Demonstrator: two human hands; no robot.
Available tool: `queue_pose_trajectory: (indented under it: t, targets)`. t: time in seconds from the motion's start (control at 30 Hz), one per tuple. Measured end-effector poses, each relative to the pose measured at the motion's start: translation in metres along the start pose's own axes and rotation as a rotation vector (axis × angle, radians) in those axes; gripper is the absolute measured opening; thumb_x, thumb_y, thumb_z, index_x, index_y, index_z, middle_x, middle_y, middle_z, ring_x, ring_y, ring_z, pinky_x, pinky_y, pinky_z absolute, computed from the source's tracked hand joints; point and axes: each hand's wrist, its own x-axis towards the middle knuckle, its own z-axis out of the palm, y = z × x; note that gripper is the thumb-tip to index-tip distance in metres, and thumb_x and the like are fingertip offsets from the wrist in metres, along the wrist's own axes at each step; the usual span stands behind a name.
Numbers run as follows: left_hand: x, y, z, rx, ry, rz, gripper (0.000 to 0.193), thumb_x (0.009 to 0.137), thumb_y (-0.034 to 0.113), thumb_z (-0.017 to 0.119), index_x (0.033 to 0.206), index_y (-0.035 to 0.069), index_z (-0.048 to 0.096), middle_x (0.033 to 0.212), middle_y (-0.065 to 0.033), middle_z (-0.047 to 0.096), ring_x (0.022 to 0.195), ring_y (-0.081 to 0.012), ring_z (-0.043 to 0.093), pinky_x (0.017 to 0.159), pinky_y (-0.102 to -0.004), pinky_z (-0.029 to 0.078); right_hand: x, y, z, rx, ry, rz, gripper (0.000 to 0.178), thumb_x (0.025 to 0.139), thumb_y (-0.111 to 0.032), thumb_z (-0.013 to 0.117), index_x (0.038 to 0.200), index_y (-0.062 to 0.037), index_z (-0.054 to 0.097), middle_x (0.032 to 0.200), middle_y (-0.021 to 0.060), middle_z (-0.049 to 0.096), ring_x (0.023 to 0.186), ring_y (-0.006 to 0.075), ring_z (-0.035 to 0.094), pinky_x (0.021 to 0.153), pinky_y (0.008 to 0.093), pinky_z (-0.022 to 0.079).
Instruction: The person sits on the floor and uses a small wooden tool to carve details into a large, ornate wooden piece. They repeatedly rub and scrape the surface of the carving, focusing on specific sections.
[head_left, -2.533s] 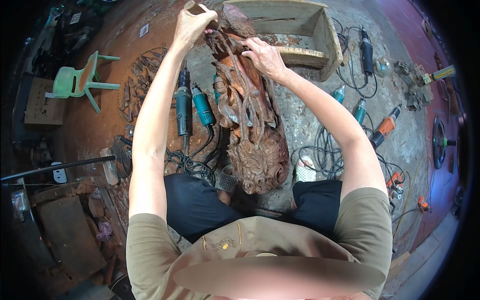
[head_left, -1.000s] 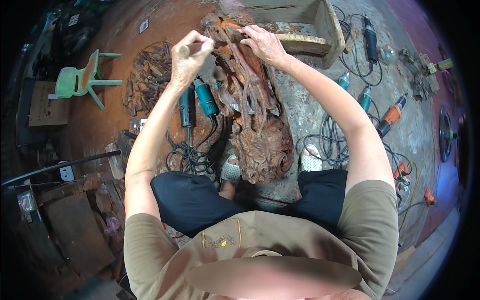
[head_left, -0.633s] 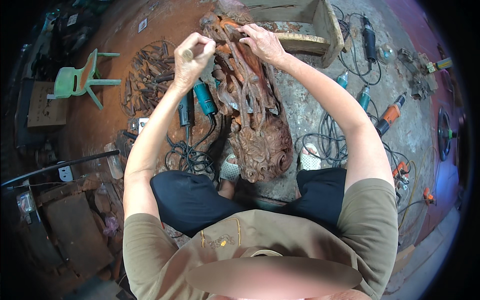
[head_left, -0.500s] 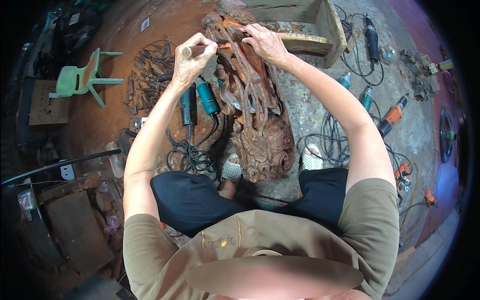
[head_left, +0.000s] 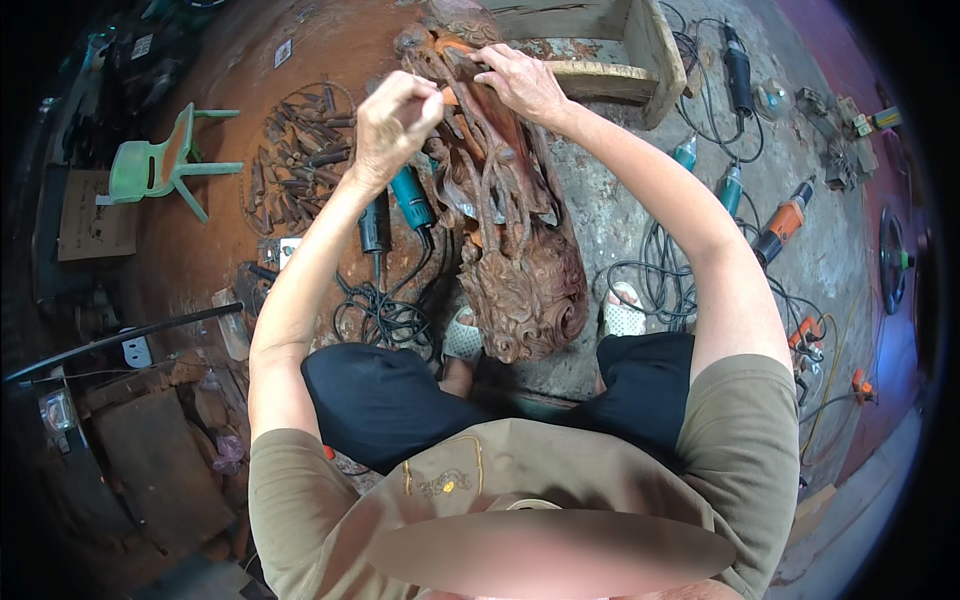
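Carving (head_left: pixel 525 295) — likely heavy, rigid; hold its thick end. Right hand (head_left: pixel 525 86) atop, left hand (head_left: pixel 392 128) curled alongside (either grip's contents unclear).

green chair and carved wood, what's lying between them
Head view: from the green chair, a pile of slim brown pieces, then a dark power tool and a teal power tool before the carved wood; the left hand partly covers this stretch.
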Motion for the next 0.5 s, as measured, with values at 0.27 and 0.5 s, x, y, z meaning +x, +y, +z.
queue_pose_trajectory:
  t: [0.27, 0.5]
  targets:
    - [0.009, 0.016, -0.004, -0.113, 0.009, -0.116, 0.009, 0.085, 0.002, 0.068, 0.079, 0.0, 0.062, 0.087, -0.0049, 0.066, 0.073, -0.0107, 0.064, 0.064, -0.024, 0.053, -0.003, 0.003, -0.005, 0.001, -0.025, 0.05, 0.03, 0.09, -0.024, 0.063, 0.117, -0.0117, 0.06, 0.115, 0.0106, 0.063, 0.104, 0.0339, 0.063, 0.083, 0.0452, 0.054]
    - [-0.007, -0.003, 0.008, 0.209, -0.067, 0.185, 0.007, 0.085, 0.005, 0.069, 0.087, 0.003, 0.063, 0.091, -0.0079, 0.067, 0.079, -0.0156, 0.066, 0.07, -0.0281, 0.055, -0.001, 0.003, 0.001, -0.035, -0.015, 0.052, 0.031, 0.09, -0.027, 0.063, 0.117, -0.0133, 0.059, 0.113, 0.0108, 0.062, 0.102, 0.0343, 0.064, 0.082, 0.0458, 0.055]
